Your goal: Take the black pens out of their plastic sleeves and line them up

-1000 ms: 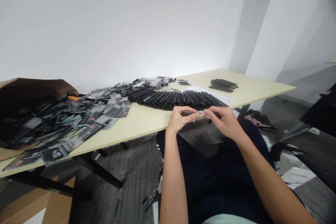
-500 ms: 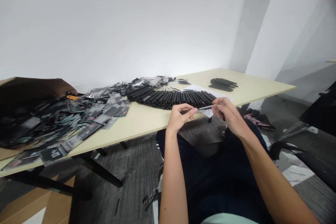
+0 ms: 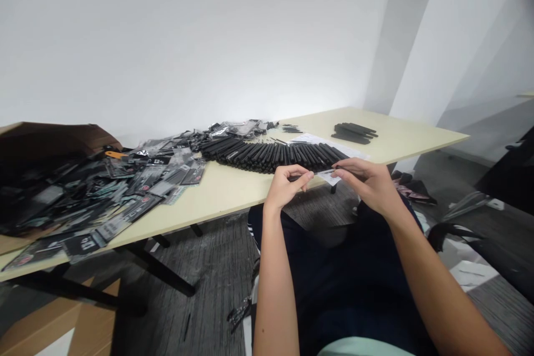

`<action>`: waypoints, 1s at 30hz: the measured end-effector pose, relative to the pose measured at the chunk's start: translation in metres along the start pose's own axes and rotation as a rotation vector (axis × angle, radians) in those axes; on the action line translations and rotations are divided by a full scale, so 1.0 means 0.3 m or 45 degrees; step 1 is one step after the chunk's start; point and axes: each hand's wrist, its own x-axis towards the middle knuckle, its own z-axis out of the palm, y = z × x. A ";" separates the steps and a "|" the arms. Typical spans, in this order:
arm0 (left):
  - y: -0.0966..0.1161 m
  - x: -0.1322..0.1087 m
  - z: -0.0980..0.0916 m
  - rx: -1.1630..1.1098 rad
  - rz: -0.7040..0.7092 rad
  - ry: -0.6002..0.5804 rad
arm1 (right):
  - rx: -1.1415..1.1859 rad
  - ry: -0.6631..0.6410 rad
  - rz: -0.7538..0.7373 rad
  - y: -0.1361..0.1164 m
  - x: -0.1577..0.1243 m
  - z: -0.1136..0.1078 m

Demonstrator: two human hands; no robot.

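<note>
My left hand (image 3: 284, 186) is closed in a pinch, thumb against fingertips, on one end of a thin pen-like stick (image 3: 320, 172). The stick lies level above the table's front edge; its exact kind is too small to make out. My right hand (image 3: 369, 181) pinches the other end, thumb below and fingers stretched out above it. Just behind both hands, a long stacked row of black pen-like sticks (image 3: 267, 156) lies side by side on the table. White paper (image 3: 329, 177) shows beneath the held stick.
Many flat plastic packets (image 3: 156, 175) spread over the left of the pale table (image 3: 217, 194), beside an open cardboard box (image 3: 62, 136). A small group of dark sticks (image 3: 354, 132) lies at the back right. Another cardboard box (image 3: 45, 317) is on the floor.
My right hand has turned and its fingers have straightened, with the wrist shifted slightly right. Less of the pale shaft shows between the hands. My left hand stays in place.
</note>
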 end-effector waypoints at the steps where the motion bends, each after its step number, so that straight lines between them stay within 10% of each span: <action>1: 0.000 0.000 -0.001 0.022 0.009 -0.016 | -0.052 0.006 -0.007 0.002 0.001 -0.002; 30: -0.002 0.000 -0.004 0.030 -0.012 -0.011 | -0.339 -0.171 -0.130 0.008 0.005 -0.096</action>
